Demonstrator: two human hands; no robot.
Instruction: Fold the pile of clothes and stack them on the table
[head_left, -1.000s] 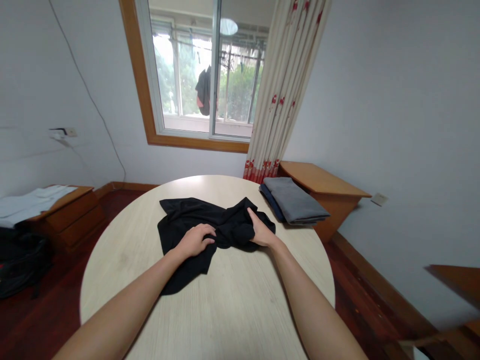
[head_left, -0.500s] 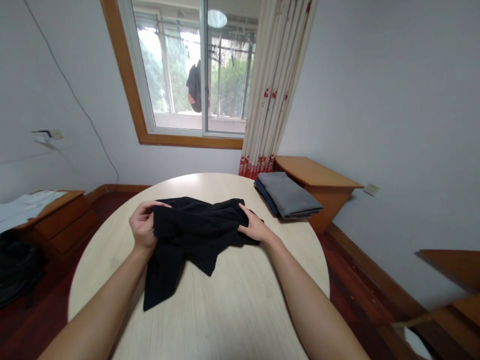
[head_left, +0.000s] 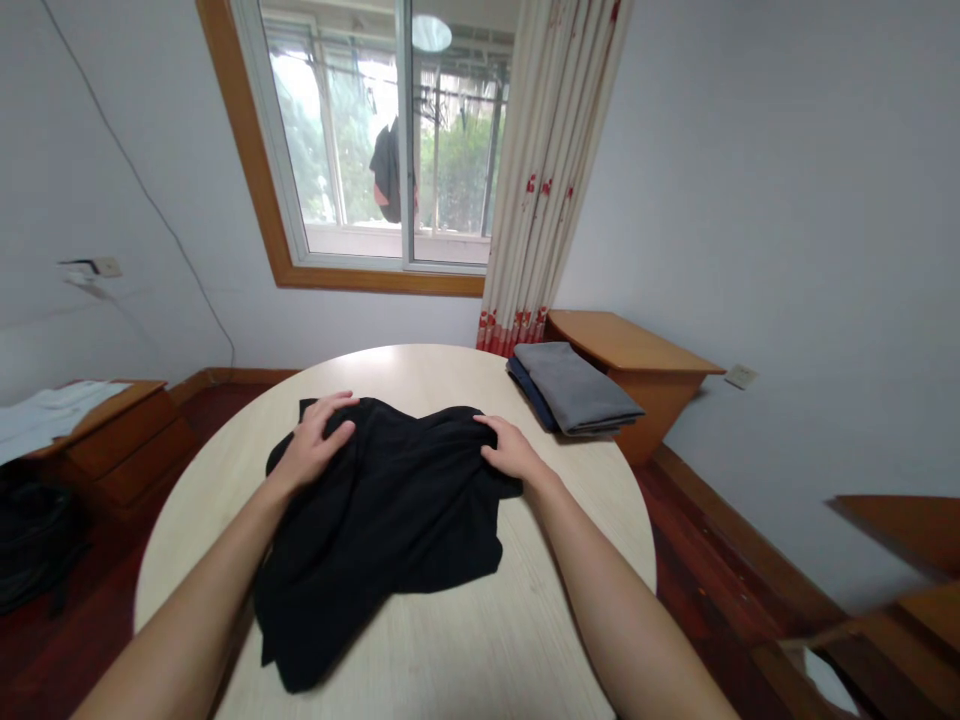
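Observation:
A black garment (head_left: 390, 520) lies spread on the round pale wooden table (head_left: 450, 640), reaching toward me. My left hand (head_left: 315, 445) rests flat on its far left corner, fingers stretched out. My right hand (head_left: 506, 450) lies on its far right edge, fingers curled lightly over the cloth; a pinch on the fabric cannot be made out.
A folded grey cloth over a dark blue one (head_left: 574, 398) sits at the table's far right edge. Behind it stands a wooden side table (head_left: 637, 360) by a curtain (head_left: 547, 180). A low wooden cabinet (head_left: 112, 430) with white cloth stands at left.
The garment was bunched, then lifted and pulled wide between both hands; now it lies spread flat, and my left hand has opened on top of it.

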